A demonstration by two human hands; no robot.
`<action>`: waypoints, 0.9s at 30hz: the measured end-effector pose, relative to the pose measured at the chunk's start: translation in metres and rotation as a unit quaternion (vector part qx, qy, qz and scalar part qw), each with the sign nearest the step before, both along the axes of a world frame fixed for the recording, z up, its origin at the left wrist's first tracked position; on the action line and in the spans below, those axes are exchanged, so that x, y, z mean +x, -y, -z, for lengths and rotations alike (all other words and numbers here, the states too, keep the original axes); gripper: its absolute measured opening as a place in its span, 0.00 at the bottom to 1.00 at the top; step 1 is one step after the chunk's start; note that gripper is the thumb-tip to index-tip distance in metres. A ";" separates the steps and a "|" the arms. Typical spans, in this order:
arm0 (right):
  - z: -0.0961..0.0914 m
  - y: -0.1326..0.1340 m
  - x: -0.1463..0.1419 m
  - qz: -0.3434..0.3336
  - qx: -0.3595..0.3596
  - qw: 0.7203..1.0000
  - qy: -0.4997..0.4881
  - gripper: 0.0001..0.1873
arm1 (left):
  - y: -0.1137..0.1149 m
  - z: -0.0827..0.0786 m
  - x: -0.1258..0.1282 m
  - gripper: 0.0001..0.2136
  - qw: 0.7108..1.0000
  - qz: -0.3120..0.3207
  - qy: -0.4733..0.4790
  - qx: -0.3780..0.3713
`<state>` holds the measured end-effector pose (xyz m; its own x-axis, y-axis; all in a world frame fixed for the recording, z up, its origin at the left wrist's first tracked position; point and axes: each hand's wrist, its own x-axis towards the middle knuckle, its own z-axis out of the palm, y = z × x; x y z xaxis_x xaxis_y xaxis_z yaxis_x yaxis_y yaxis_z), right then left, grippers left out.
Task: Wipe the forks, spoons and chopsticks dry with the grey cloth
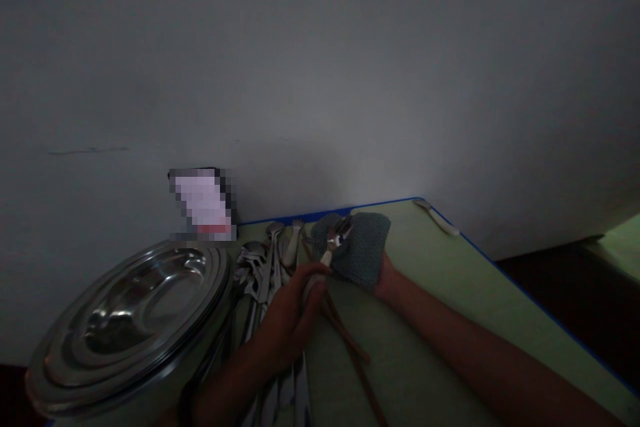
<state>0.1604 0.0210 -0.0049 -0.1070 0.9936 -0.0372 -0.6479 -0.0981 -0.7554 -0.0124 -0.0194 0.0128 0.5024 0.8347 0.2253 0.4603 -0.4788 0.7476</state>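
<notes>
My left hand (293,313) is closed around the pale handle of a metal spoon (334,245), whose bowl points up and away. My right hand (385,277) is mostly hidden under a grey-blue cloth (363,250) that it presses around the spoon's bowl. Both hands meet over a pale green table (440,293) with a blue edge. Just left of the hands lie several metal spoons and other utensils (265,267) in a loose row. Two thin wooden sticks (350,347) lie under my left hand.
A large steel pot with a shiny lid (135,320) stands at the left front. A blurred-out small box (203,203) leans against the grey wall behind it. One pale utensil (437,217) lies at the table's far right corner. Dark floor shows to the right.
</notes>
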 end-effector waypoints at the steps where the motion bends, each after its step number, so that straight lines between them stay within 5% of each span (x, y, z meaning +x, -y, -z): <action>1: -0.002 0.001 -0.001 -0.015 -0.023 0.999 -0.016 0.16 | 0.000 -0.001 0.001 0.12 1.000 0.017 -0.023 -0.009; 4: -0.009 0.003 -0.004 -0.056 -0.095 0.989 -0.096 0.18 | -0.001 -0.003 0.005 0.12 0.997 0.031 -0.059 -0.033; 11: -0.007 -0.002 -0.004 -0.027 -0.112 0.985 -0.126 0.15 | -0.003 -0.004 0.005 0.13 0.999 -0.028 -0.014 -0.041; 15: -0.004 0.000 -0.005 -0.034 -0.078 0.995 -0.056 0.07 | -0.002 -0.004 0.004 0.13 0.999 -0.028 0.001 -0.027; 20: -0.001 0.004 -0.010 0.026 -0.011 0.999 0.041 0.16 | -0.001 -0.006 0.004 0.12 0.999 0.016 -0.031 -0.032; 27: 0.010 0.002 -0.013 0.105 0.021 0.985 0.132 0.13 | 0.000 -0.008 0.004 0.13 0.999 0.015 -0.037 -0.037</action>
<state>0.1469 0.0191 -0.0146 0.1090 0.9940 0.0049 -0.4308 0.0517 -0.9010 -0.0082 -0.0195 0.0204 0.5410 0.8318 0.1243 0.5013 -0.4377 0.7464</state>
